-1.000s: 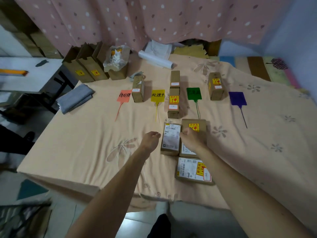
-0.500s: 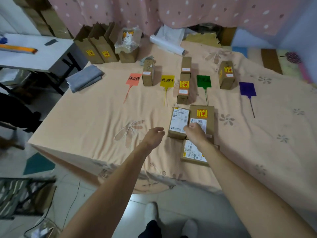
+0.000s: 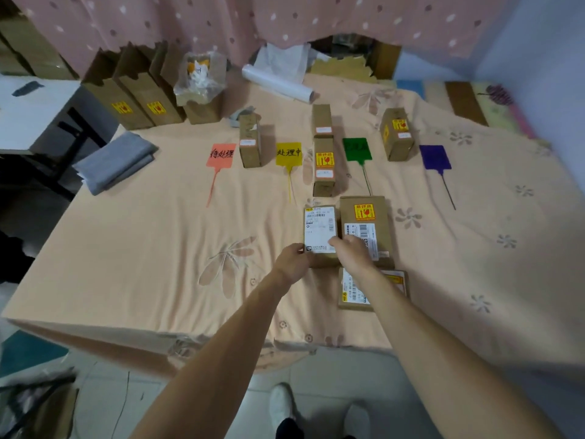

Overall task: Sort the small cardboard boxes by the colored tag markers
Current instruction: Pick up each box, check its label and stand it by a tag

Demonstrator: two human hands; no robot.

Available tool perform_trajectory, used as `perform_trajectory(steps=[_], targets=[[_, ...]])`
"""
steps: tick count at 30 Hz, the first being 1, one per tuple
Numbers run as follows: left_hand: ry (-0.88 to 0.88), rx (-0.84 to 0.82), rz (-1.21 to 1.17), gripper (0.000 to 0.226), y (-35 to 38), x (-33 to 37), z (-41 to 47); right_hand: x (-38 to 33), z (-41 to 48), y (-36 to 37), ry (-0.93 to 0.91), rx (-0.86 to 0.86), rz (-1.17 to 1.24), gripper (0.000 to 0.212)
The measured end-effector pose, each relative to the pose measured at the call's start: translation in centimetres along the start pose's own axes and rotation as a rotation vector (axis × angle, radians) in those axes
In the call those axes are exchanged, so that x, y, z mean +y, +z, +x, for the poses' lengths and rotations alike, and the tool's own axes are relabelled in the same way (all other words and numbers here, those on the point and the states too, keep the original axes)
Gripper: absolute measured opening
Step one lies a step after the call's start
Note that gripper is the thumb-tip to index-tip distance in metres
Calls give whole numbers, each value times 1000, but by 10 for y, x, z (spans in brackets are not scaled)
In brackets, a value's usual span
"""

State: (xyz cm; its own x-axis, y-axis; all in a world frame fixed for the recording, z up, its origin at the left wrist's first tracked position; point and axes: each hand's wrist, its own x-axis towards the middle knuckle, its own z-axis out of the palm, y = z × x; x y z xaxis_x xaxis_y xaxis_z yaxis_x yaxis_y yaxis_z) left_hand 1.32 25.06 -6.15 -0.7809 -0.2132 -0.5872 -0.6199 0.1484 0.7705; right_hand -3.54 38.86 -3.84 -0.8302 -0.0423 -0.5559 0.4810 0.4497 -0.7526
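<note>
The bed, covered in a peach flowered sheet, carries everything, and the row of markers lies well beyond the hands: an orange tag far out to the left, a yellow tag ahead, a green tag ahead and slightly right, a purple tag far right. Small boxes already stand beside the first three of them.

Closer in, three unsorted boxes cluster at the hands. The wide box with a red sticker lies under the right wrist; a flat box sits nearer the body, partly hidden by the right forearm.

The white-labelled box is the one being taken. Its long axis runs straight away from the person. The left hand clasps its near left corner, the right hand lies curled over its near right edge, so both hold its near end and its bulk extends forward. Either hand is equally near; the lift probably goes forward toward the tag row.
</note>
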Motion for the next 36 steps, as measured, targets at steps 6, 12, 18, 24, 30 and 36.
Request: perform_trajectory(steps=[6, 12, 18, 24, 30, 36], targets=[[-34, 19, -93, 11, 0, 8, -14, 3, -14, 7, -109, 75, -163, 32], [57, 82, -138, 18, -3, 32, -47, -4, -47, -11, -214, 139, -88, 43], [136, 116, -296, 24, 3, 67, -105, -15, -88, -43, -280, 121, 162, 45], [266, 183, -395, 30, 13, 99, -154, -38, -122, -83, -447, 84, 251, 38], [392, 93, -448, 44, 6, 132, -183, -70, -161, -118, -555, 32, 364, 50], [483, -51, -503, 29, -10, 149, -214, -92, -185, -122, -643, 11, 433, 31]])
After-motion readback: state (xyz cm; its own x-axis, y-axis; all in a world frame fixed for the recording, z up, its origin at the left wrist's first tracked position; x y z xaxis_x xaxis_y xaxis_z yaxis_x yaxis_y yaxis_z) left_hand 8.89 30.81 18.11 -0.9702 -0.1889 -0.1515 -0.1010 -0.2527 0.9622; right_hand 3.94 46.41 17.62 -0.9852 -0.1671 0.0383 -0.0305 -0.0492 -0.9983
